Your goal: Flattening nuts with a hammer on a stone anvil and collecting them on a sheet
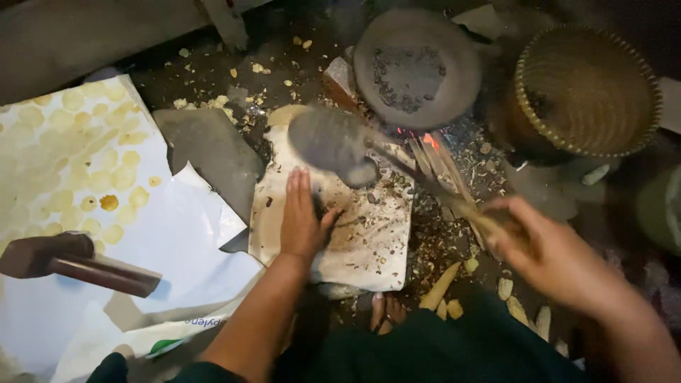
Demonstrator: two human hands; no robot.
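Left hand [303,220] presses flat on a stone slab [369,241]; right hand [546,252] grips a ladle [333,142].

Dim scene, dark corners, ember glow, motion-blurred right hand [560,255]

This is a rustic floor-level cooking spot in a home: a blackened pan [417,67] sits over glowing embers [425,138] at the far side, a woven basket [587,89] to the right, firewood splinters [443,287] and debris around.
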